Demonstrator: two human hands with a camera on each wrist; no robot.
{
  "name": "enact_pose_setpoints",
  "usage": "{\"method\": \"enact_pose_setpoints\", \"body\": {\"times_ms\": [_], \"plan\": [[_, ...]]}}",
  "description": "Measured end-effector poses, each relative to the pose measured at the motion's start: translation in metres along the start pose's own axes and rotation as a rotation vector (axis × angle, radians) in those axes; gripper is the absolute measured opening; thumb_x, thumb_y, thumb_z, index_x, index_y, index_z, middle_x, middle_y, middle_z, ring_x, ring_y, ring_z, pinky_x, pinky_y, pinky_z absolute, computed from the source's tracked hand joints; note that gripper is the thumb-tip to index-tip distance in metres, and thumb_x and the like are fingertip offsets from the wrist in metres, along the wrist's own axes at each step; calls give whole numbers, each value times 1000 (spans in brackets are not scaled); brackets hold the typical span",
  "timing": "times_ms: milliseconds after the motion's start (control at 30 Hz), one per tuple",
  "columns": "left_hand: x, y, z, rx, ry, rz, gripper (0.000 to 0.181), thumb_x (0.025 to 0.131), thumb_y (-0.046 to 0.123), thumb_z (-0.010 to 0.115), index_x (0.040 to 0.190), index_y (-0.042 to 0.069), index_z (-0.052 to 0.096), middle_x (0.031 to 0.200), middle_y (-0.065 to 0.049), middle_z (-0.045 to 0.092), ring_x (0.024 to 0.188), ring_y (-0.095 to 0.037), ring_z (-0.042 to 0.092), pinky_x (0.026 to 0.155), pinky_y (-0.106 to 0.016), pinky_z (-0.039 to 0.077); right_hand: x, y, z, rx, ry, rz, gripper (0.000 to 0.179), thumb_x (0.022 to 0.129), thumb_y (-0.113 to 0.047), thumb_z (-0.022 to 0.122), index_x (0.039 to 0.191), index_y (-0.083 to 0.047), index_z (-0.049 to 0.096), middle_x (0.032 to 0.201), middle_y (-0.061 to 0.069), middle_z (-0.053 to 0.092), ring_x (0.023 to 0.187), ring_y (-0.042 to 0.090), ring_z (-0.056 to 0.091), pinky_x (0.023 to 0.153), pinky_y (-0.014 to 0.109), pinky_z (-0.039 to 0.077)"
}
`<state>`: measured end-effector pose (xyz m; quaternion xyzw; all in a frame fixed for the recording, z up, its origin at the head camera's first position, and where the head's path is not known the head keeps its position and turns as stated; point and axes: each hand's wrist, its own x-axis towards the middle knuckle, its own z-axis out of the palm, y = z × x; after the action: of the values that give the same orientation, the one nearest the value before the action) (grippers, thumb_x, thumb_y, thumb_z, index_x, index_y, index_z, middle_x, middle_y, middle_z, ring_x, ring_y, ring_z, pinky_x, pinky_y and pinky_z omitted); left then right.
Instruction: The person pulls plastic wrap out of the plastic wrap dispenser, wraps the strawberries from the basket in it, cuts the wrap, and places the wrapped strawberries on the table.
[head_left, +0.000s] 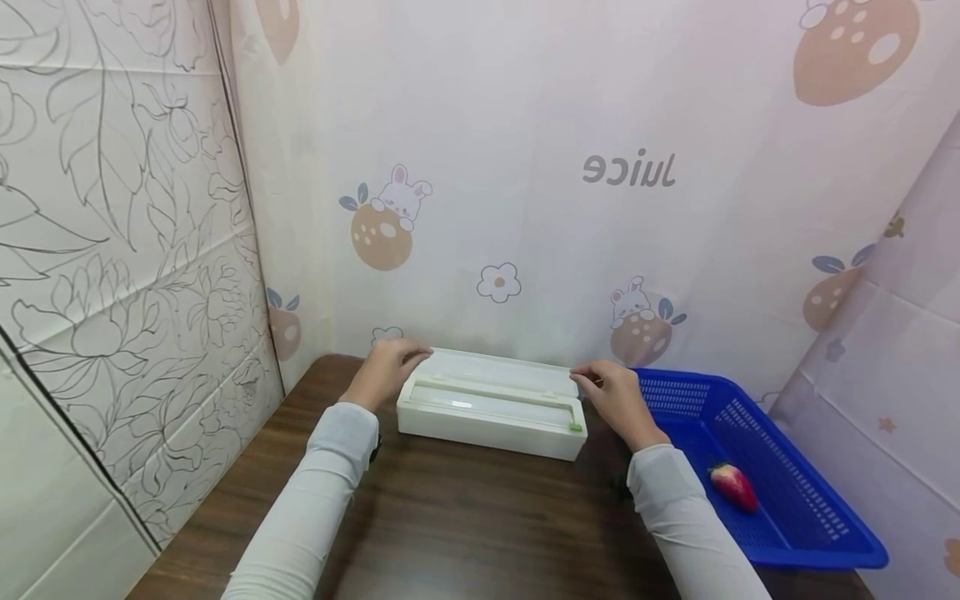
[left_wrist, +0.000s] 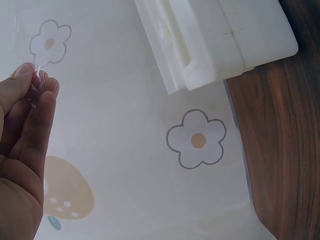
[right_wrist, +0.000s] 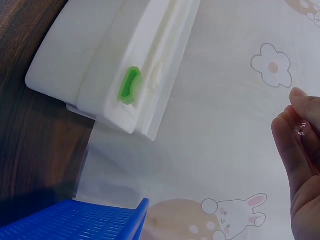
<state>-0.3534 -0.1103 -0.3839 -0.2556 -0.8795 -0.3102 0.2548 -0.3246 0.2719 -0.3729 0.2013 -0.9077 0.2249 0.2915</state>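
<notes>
Left hand (head_left: 386,368) and right hand (head_left: 617,400) pinching thin transparent film (right_wrist: 300,128), long white rectangular plastic box (head_left: 487,433), centre of frame

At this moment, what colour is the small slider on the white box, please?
The slider is bright green; the right wrist view shows it best.

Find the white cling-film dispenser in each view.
Head: the white cling-film dispenser sits just below centre.
Left wrist: dispenser at top, right of centre, cut by the frame.
Right wrist: dispenser upper left, cut by the frame.
Shared landmark: the brown wood-grain tabletop; bottom in head, right side in left wrist, left side in right wrist.
</notes>
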Motion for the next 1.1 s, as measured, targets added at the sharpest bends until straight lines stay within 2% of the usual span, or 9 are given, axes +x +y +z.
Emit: {"method": "enact_pose_setpoints", "body": {"times_ms": [267, 567, 867, 1100], "plan": [[2, 3, -5, 0, -15, -26, 20, 90, 20, 61, 104, 10, 71, 100, -3, 71, 92, -13, 62, 79, -36, 55, 3, -3, -3, -11, 16, -21, 9, 85, -14, 67, 92, -10, 72, 83, 5, 69, 74, 15, 61, 64, 41, 57], [6, 3, -7, 36, -14, -37, 18, 90, 22, 61, 102, 14, 72, 99, -2, 71, 92, -12, 61, 79, -34, 55, 7, -2, -6, -6, 26, -42, 7, 84, -12, 68, 90, -10, 72, 83, 5, 69, 74, 15, 61, 65, 41, 57], [11, 2, -11, 44, 21, 19, 17, 90, 21, 62, 99, 11, 73, 95, -3, 72, 87, -13, 62, 76, -36, 55, 12, -3, -11, 5, 22, -57, 7, 85, -12, 67, 90, -10, 72, 84, 5, 69, 74, 14, 61, 65, 41, 57], [14, 3, -12, 22, 21, 19, 15, 89, 18, 63, 99, 13, 73, 97, -3, 72, 86, -11, 62, 76, -35, 56, 14, -4, -15, 12, 15, -52, 9, 87, -13, 66, 91, -9, 72, 86, 6, 69, 76, 15, 61, 66, 41, 58]]}}
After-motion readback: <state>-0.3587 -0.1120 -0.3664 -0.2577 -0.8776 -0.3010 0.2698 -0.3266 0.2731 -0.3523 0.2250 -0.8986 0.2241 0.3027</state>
